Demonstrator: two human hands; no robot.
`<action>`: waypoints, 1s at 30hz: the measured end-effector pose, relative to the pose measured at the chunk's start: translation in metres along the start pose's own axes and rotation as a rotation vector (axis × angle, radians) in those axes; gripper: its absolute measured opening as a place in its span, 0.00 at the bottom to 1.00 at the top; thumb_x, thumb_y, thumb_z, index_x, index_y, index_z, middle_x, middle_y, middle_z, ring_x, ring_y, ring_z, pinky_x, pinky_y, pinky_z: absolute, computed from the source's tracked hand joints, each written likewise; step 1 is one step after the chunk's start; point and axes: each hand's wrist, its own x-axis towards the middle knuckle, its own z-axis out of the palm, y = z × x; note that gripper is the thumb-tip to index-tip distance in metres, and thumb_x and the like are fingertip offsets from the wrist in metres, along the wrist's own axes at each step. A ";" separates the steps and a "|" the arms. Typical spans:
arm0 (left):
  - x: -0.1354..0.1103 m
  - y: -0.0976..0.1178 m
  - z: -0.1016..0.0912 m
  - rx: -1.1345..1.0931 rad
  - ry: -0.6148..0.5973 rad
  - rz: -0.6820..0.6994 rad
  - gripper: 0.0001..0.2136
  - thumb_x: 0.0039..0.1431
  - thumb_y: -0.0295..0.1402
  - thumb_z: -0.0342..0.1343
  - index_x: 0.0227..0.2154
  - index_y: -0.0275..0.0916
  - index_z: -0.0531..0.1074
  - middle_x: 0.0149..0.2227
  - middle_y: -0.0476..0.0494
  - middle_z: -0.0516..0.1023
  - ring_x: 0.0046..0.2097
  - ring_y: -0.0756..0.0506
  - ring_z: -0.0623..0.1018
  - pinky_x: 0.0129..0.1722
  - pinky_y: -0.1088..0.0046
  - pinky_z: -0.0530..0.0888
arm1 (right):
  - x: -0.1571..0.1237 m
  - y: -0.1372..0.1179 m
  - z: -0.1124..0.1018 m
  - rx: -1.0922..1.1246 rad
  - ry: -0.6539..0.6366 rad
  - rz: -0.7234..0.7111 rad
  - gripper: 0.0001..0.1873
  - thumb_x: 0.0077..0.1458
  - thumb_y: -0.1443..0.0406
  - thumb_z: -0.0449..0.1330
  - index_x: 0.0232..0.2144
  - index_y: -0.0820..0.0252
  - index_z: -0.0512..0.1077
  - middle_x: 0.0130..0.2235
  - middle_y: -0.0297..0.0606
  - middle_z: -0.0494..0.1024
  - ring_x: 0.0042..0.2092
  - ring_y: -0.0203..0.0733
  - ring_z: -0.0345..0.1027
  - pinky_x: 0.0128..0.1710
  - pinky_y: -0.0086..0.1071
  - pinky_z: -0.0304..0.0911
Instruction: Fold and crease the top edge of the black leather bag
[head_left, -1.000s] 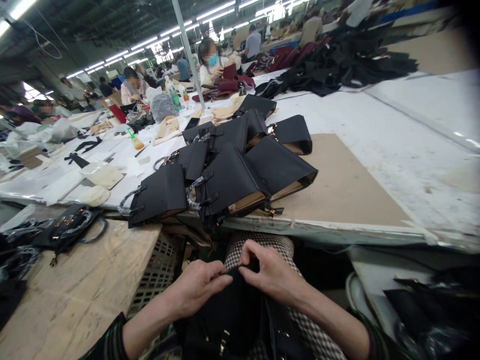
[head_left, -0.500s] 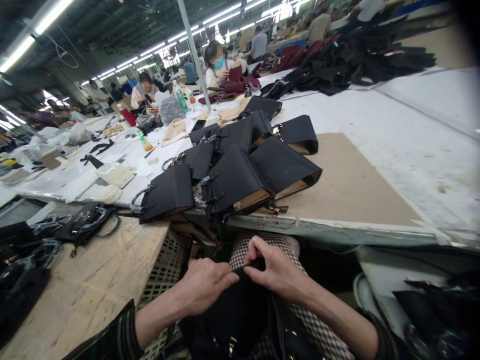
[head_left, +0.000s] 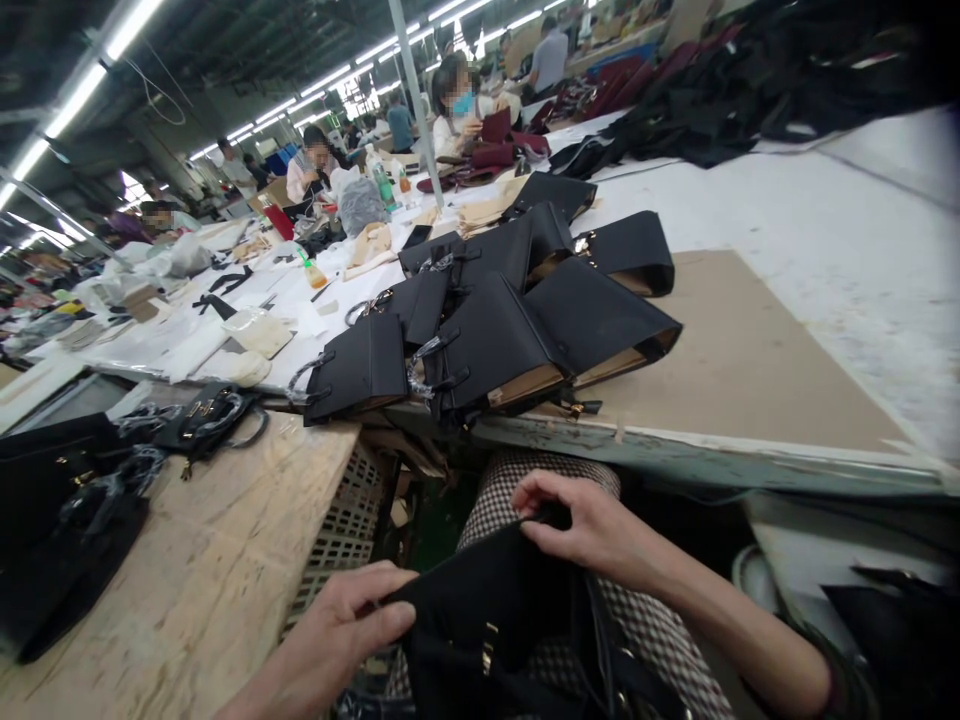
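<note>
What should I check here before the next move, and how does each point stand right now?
1. Left hand has the black bag: ok, thumb and fingers pinch its edge.
2. Right hand has it too: ok, pinching farther along the upper edge.
3. Bag supported underneath: cannot tell, its underside is hidden.
4. Finished bags set back from the table's edge: not ok, the nearest ones reach it.
5. Seams sound: cannot tell, too dark.
</note>
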 end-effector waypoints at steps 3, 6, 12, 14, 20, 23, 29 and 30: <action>-0.001 0.002 -0.004 -0.094 -0.024 -0.019 0.18 0.62 0.45 0.56 0.49 0.43 0.77 0.46 0.44 0.78 0.48 0.42 0.74 0.47 0.70 0.69 | -0.001 -0.001 -0.004 -0.014 -0.085 -0.072 0.09 0.56 0.69 0.60 0.38 0.55 0.79 0.38 0.34 0.79 0.41 0.42 0.72 0.44 0.32 0.63; 0.010 0.010 -0.004 -0.089 0.018 -0.018 0.16 0.61 0.44 0.57 0.46 0.42 0.78 0.45 0.43 0.79 0.47 0.42 0.75 0.46 0.71 0.69 | -0.002 -0.004 -0.007 0.033 -0.142 -0.111 0.11 0.59 0.68 0.60 0.41 0.54 0.80 0.39 0.34 0.78 0.42 0.41 0.72 0.45 0.31 0.64; 0.049 0.024 0.012 -0.077 0.019 0.015 0.10 0.57 0.38 0.60 0.31 0.36 0.80 0.29 0.48 0.77 0.32 0.50 0.71 0.32 0.77 0.65 | 0.000 -0.010 -0.004 0.106 -0.174 -0.076 0.07 0.61 0.64 0.63 0.40 0.50 0.81 0.37 0.32 0.78 0.40 0.40 0.72 0.43 0.30 0.64; 0.060 0.027 0.018 -0.058 0.024 0.010 0.10 0.55 0.38 0.61 0.30 0.35 0.80 0.27 0.49 0.77 0.30 0.51 0.70 0.29 0.77 0.64 | 0.002 -0.010 -0.002 0.095 -0.163 -0.072 0.06 0.60 0.63 0.64 0.36 0.52 0.82 0.34 0.32 0.78 0.38 0.40 0.72 0.40 0.30 0.64; 0.090 0.045 0.033 0.077 0.046 0.084 0.12 0.55 0.40 0.61 0.26 0.34 0.79 0.23 0.50 0.73 0.28 0.52 0.67 0.27 0.77 0.60 | 0.000 -0.007 0.000 0.061 -0.110 -0.084 0.07 0.60 0.64 0.63 0.32 0.56 0.81 0.32 0.34 0.77 0.36 0.41 0.71 0.38 0.30 0.62; 0.103 0.049 0.038 0.091 0.058 0.096 0.14 0.53 0.42 0.62 0.24 0.33 0.77 0.22 0.52 0.70 0.27 0.52 0.65 0.27 0.77 0.59 | -0.001 -0.005 -0.002 0.055 -0.107 -0.082 0.09 0.61 0.64 0.62 0.31 0.58 0.81 0.32 0.35 0.77 0.36 0.41 0.70 0.38 0.30 0.62; 0.107 0.039 0.044 -0.060 0.002 0.024 0.17 0.54 0.45 0.61 0.23 0.34 0.72 0.22 0.54 0.64 0.27 0.52 0.61 0.26 0.77 0.57 | 0.001 -0.006 -0.003 0.014 -0.105 -0.085 0.06 0.60 0.66 0.63 0.32 0.57 0.80 0.32 0.33 0.77 0.37 0.40 0.70 0.38 0.30 0.61; 0.104 0.038 0.044 -0.094 -0.017 0.011 0.17 0.54 0.45 0.61 0.24 0.34 0.72 0.23 0.54 0.64 0.27 0.53 0.61 0.27 0.77 0.57 | 0.001 -0.006 -0.003 0.017 -0.111 -0.095 0.06 0.60 0.66 0.63 0.32 0.56 0.80 0.32 0.33 0.77 0.37 0.40 0.71 0.39 0.30 0.61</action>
